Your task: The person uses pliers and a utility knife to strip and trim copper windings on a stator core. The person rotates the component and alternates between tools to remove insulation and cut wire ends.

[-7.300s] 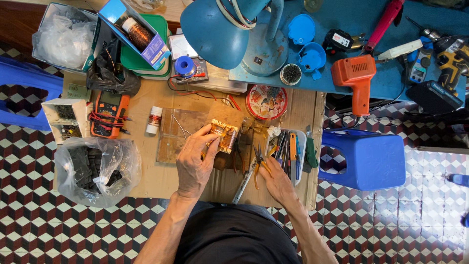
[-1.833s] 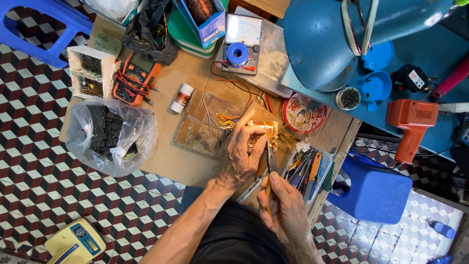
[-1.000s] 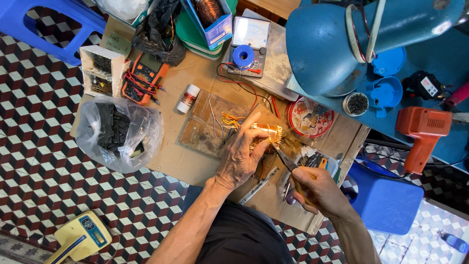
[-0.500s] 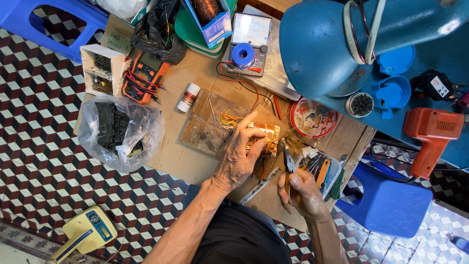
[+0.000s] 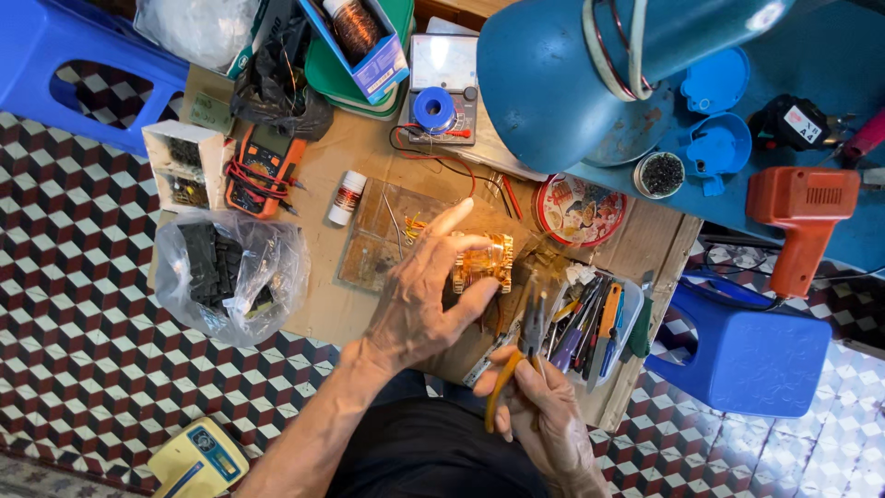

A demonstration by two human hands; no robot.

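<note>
1. The left hand [image 5: 419, 304] was closed around a small copper-wound coil block [image 5: 484, 261], thumb and fingers pinching it just above the wooden worktable [image 5: 323, 314].
2. The right hand [image 5: 544, 420] gripped yellow-handled pliers [image 5: 516, 369], their tips pointing up toward the coil block; whether the tips touched it could not be told.
3. Just right of the hands stood a clear tray of hand tools [image 5: 595, 323], near the table's edge.
4. On the table's left side lay a clear plastic bag of dark parts [image 5: 226, 277], an orange multimeter [image 5: 263, 171] and a small white bottle [image 5: 348, 196].
5. Farther back sat a blue solder spool [image 5: 433, 109] on an analogue meter, and a round red tin lid [image 5: 581, 210].
6. A large blue lamp shade [image 5: 572, 74] hung over the bench.
7. The floor [image 5: 83, 369] was tiled in a red, black and white cube pattern, with a blue plastic stool [image 5: 747, 355] to the right.
</note>
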